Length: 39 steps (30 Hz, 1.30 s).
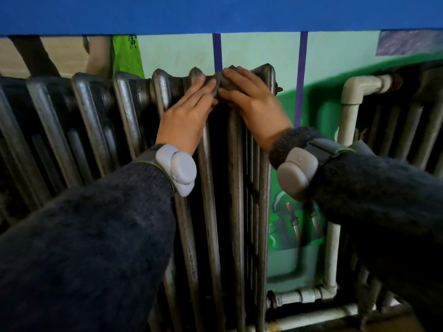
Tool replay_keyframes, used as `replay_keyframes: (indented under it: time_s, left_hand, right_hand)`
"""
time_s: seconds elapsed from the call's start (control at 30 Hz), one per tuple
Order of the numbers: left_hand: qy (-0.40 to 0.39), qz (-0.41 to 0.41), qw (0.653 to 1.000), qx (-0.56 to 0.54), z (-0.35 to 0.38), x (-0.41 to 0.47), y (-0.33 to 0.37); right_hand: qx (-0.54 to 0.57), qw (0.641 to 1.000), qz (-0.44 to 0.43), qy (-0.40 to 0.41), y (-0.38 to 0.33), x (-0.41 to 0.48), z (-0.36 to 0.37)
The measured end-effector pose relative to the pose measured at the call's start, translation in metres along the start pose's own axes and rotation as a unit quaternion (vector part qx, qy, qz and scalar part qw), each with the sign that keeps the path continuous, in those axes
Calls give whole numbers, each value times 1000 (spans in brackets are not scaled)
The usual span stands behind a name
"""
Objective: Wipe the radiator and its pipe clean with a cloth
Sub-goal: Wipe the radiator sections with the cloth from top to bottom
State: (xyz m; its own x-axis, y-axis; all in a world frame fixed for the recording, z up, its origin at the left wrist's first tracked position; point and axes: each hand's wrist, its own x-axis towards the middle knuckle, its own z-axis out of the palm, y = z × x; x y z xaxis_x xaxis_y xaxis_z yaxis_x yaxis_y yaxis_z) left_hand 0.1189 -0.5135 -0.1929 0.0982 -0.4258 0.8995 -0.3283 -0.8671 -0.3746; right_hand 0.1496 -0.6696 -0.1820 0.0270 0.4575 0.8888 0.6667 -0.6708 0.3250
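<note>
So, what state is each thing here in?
Grey metal column radiator: upright, surface dull.
Dark grey cloth: bunched on its top, held.
White elbow pipe: fixed, untouched.
Left hand: fingers straight, on the cloth.
Right hand: fingers curled over the cloth.

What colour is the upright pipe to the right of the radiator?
The pipe is off-white, dulled by grime. The head view, the only one, shows it.

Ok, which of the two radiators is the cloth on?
The long radiator left of the white pipe: the right hand grips the cloth on its top, the left hand touching it. The radiator right of the pipe is untouched.
</note>
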Motion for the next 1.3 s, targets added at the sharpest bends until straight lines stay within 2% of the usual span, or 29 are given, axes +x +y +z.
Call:
replay_keyframes:
  time_s: [0.2,0.4,0.5,0.6,0.73,0.83,0.9,0.97,1.03,1.13,1.3]
  left_hand:
    - [-43,11,999,-5,-3,-34,11]
    - [-110,93,989,39,-2,-78,21]
    - [-119,128,983,53,-6,-80,21]
    - [-110,136,984,43,-12,-65,16]
    - [-51,48,997,40,-23,-13,2]
    - [-37,-24,999,14,-31,29,-6]
    - [-64,-116,991,-14,-32,52,-9]
    - [-120,-209,970,-20,-24,64,-12]
    - [-146,-264,953,-18,-19,69,-13]
    - [-114,-277,954,-28,-15,65,-13]
    - [1,-214,973,-87,-12,49,-10]
  right_hand:
    - [-15,998,-61,-9,-5,-29,6]
    - [13,990,-93,-109,-18,-78,9]
    - [-11,987,-120,-101,-20,-80,6]
    - [-24,989,-135,-56,-12,-66,4]
    - [-53,995,-85,18,2,-24,-8]
    - [-18,999,-8,46,5,20,-15]
    - [22,998,62,11,4,44,-20]
    - [41,988,130,-74,2,59,-21]
    - [55,972,185,-131,3,66,-17]
    - [89,967,208,-121,1,66,-15]
    - [145,968,198,-46,-7,50,-14]
